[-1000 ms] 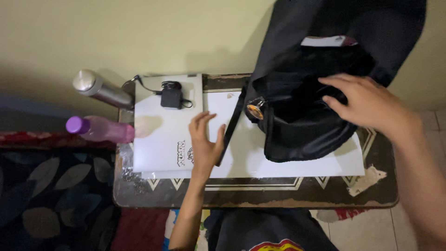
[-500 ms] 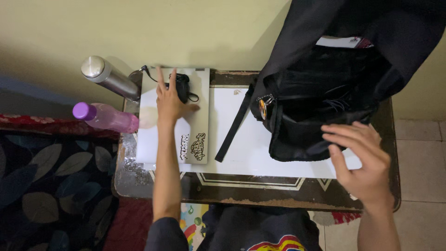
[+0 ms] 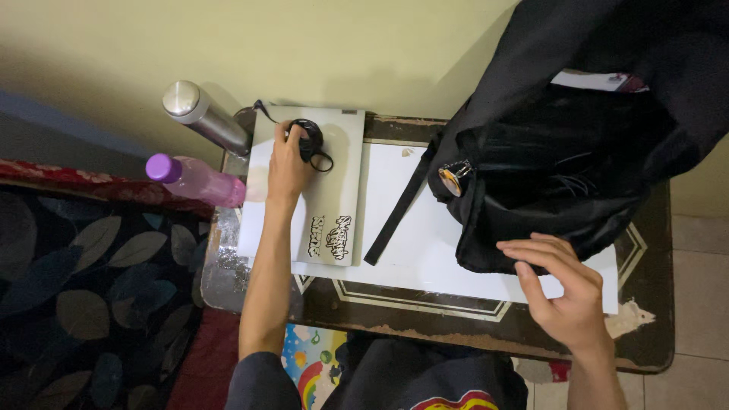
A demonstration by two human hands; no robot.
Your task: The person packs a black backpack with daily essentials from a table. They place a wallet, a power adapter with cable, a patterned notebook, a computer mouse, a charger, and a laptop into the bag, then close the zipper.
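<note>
Charger (image 3: 307,140), a small black power brick with its cable looped loosely about it, lies on the far end of a closed silver laptop (image 3: 334,182), toward the wall. Left hand (image 3: 287,163) reaches along the laptop lid, fingers curled over the near side of the brick, seemingly closing on it; whether it is lifted clear of the lid cannot be told. Right hand (image 3: 566,292) hovers slack and empty, fingers half bent, at the near lower edge of a black backpack (image 3: 562,159), fingertips just at the fabric, no firm grip showing. Backpack slumps against the wall with its mouth gaping toward the person, likely propped so things go in and out easily; one strap (image 3: 399,209) trails across a white sheet (image 3: 410,250) that covers most of the worktop (image 3: 645,334). Laptop overlaps the sheet's left side, stickers on its lid. Steel flask (image 3: 205,118) and pink bottle with purple cap (image 3: 194,178) sit at the worktop's left edge, beside the laptop. Worktop is dark, worn, chipped along the front, with a pale border pattern. Yellowish wall (image 3: 304,45) behind; dark leaf-print fabric (image 3: 91,288) to the left; pale tiled floor at right. Dim light.
</note>
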